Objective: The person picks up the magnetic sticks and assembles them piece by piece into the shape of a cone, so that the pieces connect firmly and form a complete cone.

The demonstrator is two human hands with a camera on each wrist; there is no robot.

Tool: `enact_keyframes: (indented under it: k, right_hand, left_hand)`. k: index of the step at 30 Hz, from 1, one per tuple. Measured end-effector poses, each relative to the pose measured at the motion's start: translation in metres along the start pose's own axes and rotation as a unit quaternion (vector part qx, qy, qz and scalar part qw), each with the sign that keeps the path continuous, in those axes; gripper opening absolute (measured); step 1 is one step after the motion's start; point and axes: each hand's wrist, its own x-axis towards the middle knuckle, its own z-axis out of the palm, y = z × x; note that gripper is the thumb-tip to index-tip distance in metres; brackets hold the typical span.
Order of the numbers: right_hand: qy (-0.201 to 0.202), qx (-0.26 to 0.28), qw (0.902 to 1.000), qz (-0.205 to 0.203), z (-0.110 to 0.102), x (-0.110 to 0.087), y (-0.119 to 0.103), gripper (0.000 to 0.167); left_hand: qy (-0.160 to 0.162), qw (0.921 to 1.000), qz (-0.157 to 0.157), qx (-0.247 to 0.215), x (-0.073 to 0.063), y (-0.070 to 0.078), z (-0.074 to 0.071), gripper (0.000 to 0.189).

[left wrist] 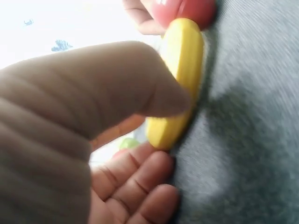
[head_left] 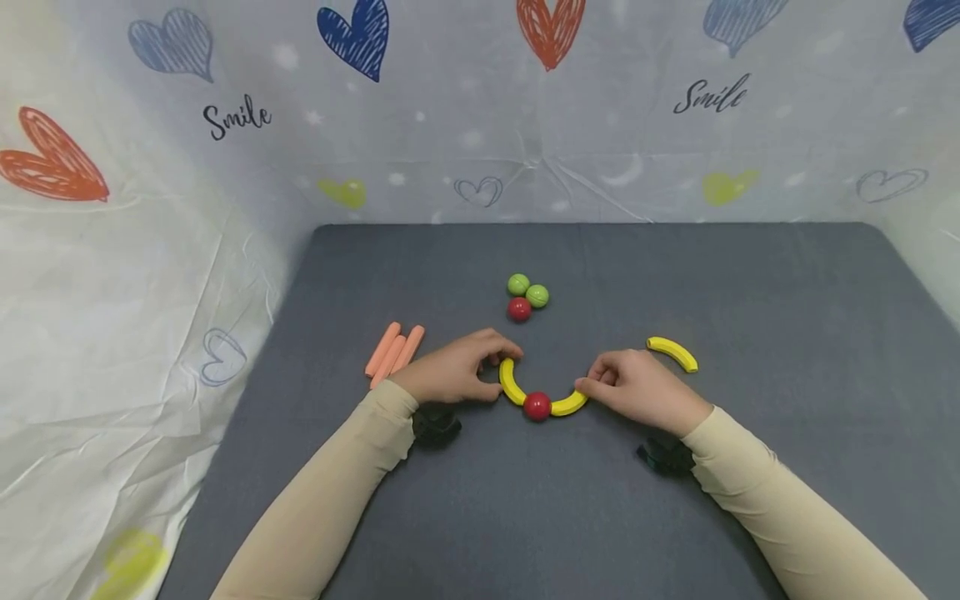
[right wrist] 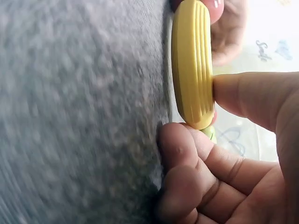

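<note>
On the table a red ball (head_left: 537, 407) lies between two curved yellow sticks, their inner ends against it, forming a U. My left hand (head_left: 468, 367) pinches the left yellow stick (left wrist: 180, 60) near its upper end, the thumb across it and the fingers by its tip. With thumb and fingers, my right hand (head_left: 637, 383) holds the outer end of the right yellow stick (right wrist: 192, 65), whose surface is ridged. Both sticks rest on the cloth. In the head view, the right fingertips cover the tip of the right stick.
Behind the U sit two green balls (head_left: 537, 296) and another red ball (head_left: 519, 310), clustered together. Several straight orange sticks (head_left: 386, 350) lie beside the left forearm. A third curved yellow stick (head_left: 672, 353) is beyond the right hand. Grey cloth (head_left: 540, 517) covers the table.
</note>
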Motion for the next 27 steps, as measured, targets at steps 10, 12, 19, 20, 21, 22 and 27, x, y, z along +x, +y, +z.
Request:
enact_keyframes:
  k: [10,12,19,20,21,22,27]
  right_hand:
    - [0.007,-0.022,0.9993,-0.031,0.009,-0.002,-0.006,0.024]
    - [0.007,-0.022,0.9992,-0.033,0.01,-0.003,-0.006,0.024]
    - [0.004,-0.013,0.999,-0.042,0.01,-0.006,-0.009,0.027]
    - [0.001,-0.011,0.999,-0.042,0.01,-0.006,-0.01,0.027]
    - [-0.002,-0.01,0.9991,-0.042,0.01,-0.007,-0.01,0.025]
    - [-0.004,-0.008,0.999,-0.043,0.01,-0.007,-0.011,0.024]
    - [-0.011,-0.004,0.9989,-0.046,0.006,-0.006,-0.01,0.019]
  left_hand:
    - [0.13,0.9744,0.033,0.18,-0.004,0.044,0.019,0.038]
    - [0.142,0.9613,0.072,0.224,-0.003,0.055,0.028,0.031]
    - [0.137,0.9389,0.107,0.297,-0.001,0.074,0.055,0.026]
    - [0.135,0.9399,0.101,0.297,-0.001,0.073,0.058,0.025]
    - [0.132,0.9415,0.095,0.295,0.0,0.073,0.06,0.023]
    - [0.13,0.9434,0.09,0.291,0.0,0.072,0.061,0.022]
    - [0.117,0.9523,0.089,0.267,0.003,0.067,0.064,0.019]
